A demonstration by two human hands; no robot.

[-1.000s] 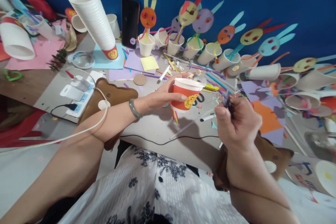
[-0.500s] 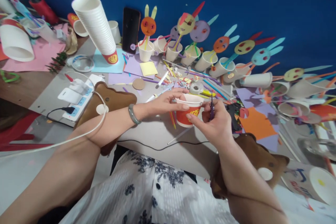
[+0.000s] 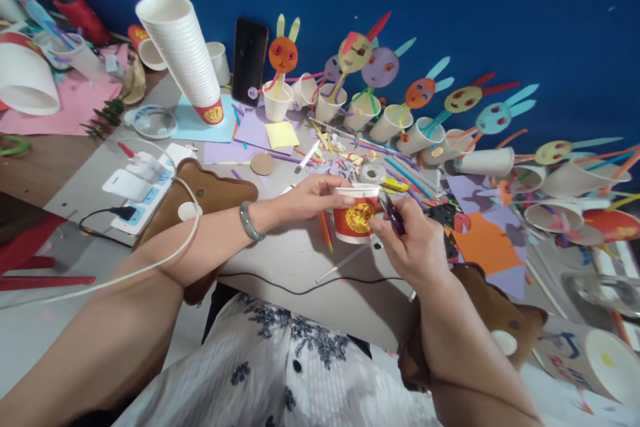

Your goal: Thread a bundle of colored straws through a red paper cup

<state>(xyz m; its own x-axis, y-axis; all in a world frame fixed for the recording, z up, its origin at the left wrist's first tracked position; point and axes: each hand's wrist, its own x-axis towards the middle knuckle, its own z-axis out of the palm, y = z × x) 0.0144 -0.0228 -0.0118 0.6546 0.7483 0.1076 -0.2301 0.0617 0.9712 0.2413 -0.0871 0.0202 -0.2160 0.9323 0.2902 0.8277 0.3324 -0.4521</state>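
A short red-and-white paper cup [image 3: 359, 219] with a yellow emblem stands upright in my left hand [image 3: 320, 197], whose fingers are closed around its rim on the left side. My right hand [image 3: 414, 237] grips small scissors [image 3: 394, 217] with dark purple handles, close to the cup's right side. Their blades point up and left toward the rim. Whether the blades touch the cup is hard to tell. Under the cup's left side lie thin coloured sticks [image 3: 326, 232], and a thin white stick [image 3: 343, 263] is in front of it.
Paper-cup rabbits [image 3: 283, 57] with round faces line the blue wall. At the left rise a tall stack of paper cups [image 3: 183, 47] and a power strip [image 3: 143, 203]. Paper scraps, a tape roll [image 3: 373, 173] and orange paper [image 3: 485, 240] lie about. A black cable [image 3: 300, 292] crosses the front.
The cup has turned so its yellow emblem faces me more fully. The scissors in my right hand have tilted from upright to leaning left toward the cup.
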